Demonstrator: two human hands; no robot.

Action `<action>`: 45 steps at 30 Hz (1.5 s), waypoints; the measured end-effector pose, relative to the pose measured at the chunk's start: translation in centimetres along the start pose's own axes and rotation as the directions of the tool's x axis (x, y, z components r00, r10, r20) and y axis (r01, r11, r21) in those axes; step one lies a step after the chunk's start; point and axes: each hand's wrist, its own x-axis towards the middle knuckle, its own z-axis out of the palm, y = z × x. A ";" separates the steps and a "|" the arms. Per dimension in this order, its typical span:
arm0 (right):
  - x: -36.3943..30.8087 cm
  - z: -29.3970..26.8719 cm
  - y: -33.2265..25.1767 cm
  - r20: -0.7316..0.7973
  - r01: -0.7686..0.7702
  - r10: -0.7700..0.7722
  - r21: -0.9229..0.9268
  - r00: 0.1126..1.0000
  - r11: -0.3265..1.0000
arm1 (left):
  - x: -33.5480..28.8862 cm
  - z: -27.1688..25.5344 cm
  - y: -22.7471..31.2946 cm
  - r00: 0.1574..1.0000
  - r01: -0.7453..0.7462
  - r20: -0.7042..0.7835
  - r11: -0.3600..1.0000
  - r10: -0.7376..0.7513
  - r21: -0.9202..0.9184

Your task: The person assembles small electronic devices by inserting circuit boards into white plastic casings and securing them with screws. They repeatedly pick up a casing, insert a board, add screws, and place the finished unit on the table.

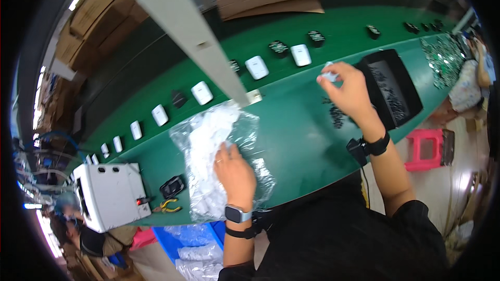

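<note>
My left hand (235,170) rests inside or on a clear plastic bag (219,151) full of small white parts, lying on the green workbench (302,130). My right hand (350,91) is raised over the bench and pinches a small white part (328,75) between its fingertips. Just right of that hand stands a black tray (391,87) holding small dark pieces. A few dark small pieces (337,115) lie on the bench under the right wrist.
White box-shaped units (257,67) and black units (278,48) ride in a row on the green conveyor. A white machine (107,195), yellow-handled pliers (167,207) and a black part (172,186) sit at left. Blue bin (192,244) below. Pink stool (424,150) at right. Another person sits far right.
</note>
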 end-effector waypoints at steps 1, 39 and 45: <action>-1.0 -1.3 0.1 0.061 -0.062 0.063 -0.018 0.996 0.998 | 0.2 0.4 0.0 0.999 0.028 0.027 1.000 -0.027 -0.008; -4.4 -0.1 4.8 0.335 0.185 -0.110 -0.201 0.936 0.962 | -1.5 -2.6 1.4 0.962 0.268 0.195 0.506 -0.192 -0.820; -4.0 1.0 5.6 0.449 0.297 -0.140 -0.302 0.882 0.906 | -2.1 -3.2 1.3 0.937 0.316 0.255 0.270 -0.238 -0.909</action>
